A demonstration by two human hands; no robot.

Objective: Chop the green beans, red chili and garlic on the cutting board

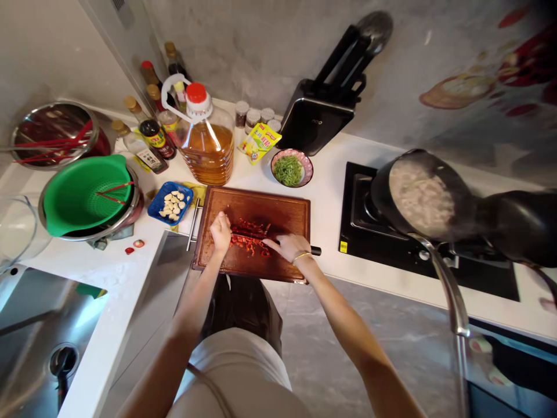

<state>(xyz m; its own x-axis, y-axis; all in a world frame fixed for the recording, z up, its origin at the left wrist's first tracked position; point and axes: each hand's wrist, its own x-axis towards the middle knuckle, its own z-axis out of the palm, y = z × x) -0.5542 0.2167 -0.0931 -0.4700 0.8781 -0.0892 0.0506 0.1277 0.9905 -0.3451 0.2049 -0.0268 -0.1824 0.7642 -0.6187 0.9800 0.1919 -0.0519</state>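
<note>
Left grip (220,233): curled inward at the tip end of the knife (315,251); whether it pinches the blade or only rests by it, I cannot tell. Right grip (290,247): closed round the knife's handle, whose black end juts past the wrist.

On and about the white desk (256,177), left to right:
- Steel sink (26,366), set into the near corner.
- Steel basin (43,123), red sticks laid across it.
- Green colander (65,197), seated in a metal bowl, red-ended chopsticks inside.
- Bottles (155,138), several, dark and light, grouped by the wall.
- Blue tray (155,204), bearing pale cloves (173,204).
- Oil jug (206,154), red cap, amber contents.
- Wooden cutting board (287,212), carrying chopped red pieces (249,225) on both sides of the blade, between the two grips.
- Yellow packet (261,142), before small spice jars (255,119).
- Pink-rimmed bowl (307,165), cut greens within.
- Black knife block (315,119), filled.
- Black hob (369,249), under a steaming pan (383,191) of pale food.
</note>
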